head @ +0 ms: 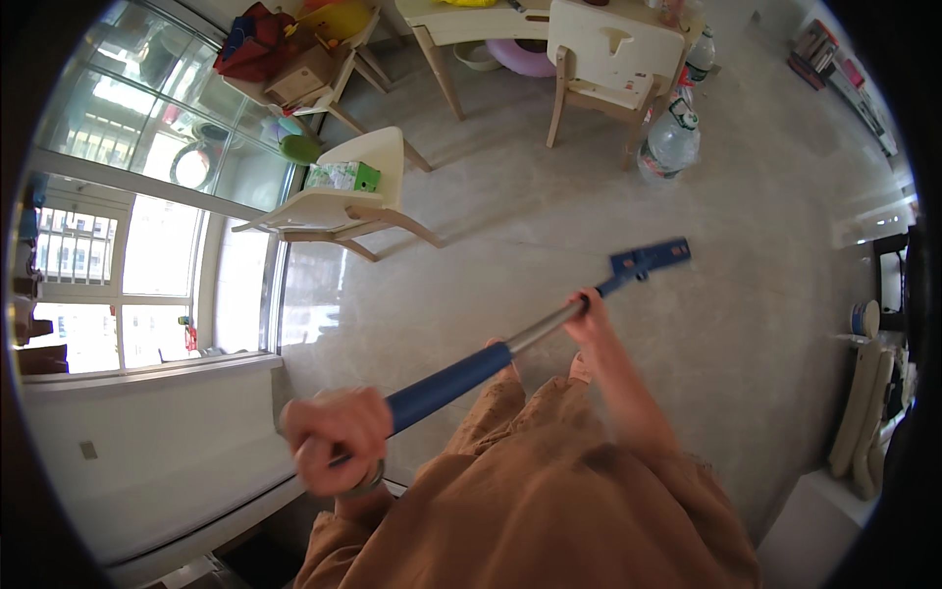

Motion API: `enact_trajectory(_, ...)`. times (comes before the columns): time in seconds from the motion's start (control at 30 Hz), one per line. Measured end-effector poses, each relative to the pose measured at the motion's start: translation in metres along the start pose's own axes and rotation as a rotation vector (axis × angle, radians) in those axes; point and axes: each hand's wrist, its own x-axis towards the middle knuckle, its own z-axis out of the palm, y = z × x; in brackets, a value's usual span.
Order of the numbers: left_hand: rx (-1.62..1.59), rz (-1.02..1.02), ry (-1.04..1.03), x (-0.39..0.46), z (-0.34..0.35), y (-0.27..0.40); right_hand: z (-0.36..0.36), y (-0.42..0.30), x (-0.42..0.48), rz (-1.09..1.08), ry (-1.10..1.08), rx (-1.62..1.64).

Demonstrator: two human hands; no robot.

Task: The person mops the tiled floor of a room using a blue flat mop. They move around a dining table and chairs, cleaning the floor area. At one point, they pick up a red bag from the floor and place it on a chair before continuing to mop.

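Note:
A mop point(544, 330) with a blue-sleeved handle and a metal shaft slants across my body. My left hand point(337, 440), with a band at its wrist, is closed around the top end of the handle. Lower on the shaft, close to the head, my right hand point(587, 318) grips it. The narrow blue mop head point(650, 255) points away from me, over the grey tiled floor point(515, 199). No cloth shows on the head; I cannot tell whether it touches the floor.
A pale chair point(397, 166) carrying a green tissue pack point(342, 177) stands front left. Farther off are a table point(486, 26), a second chair point(614, 51) and large water bottles point(670, 143). Glass doors point(162, 110) line the left; a white tub point(865, 319) sits at the right.

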Motion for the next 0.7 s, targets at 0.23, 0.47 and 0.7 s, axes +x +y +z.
enact_trajectory(0.23,0.406,0.188,0.266,-0.02,-0.041,0.056,0.094,0.152,0.083,0.132,-0.039,-0.257)
enact_trajectory(0.47,0.615,0.472,0.306,-0.014,-0.025,0.076,0.122,0.22,0.051,0.331,-0.094,-0.321)
enact_trajectory(0.7,0.547,0.493,0.317,-0.002,0.019,0.12,0.101,0.17,-0.048,0.481,0.04,-0.183)
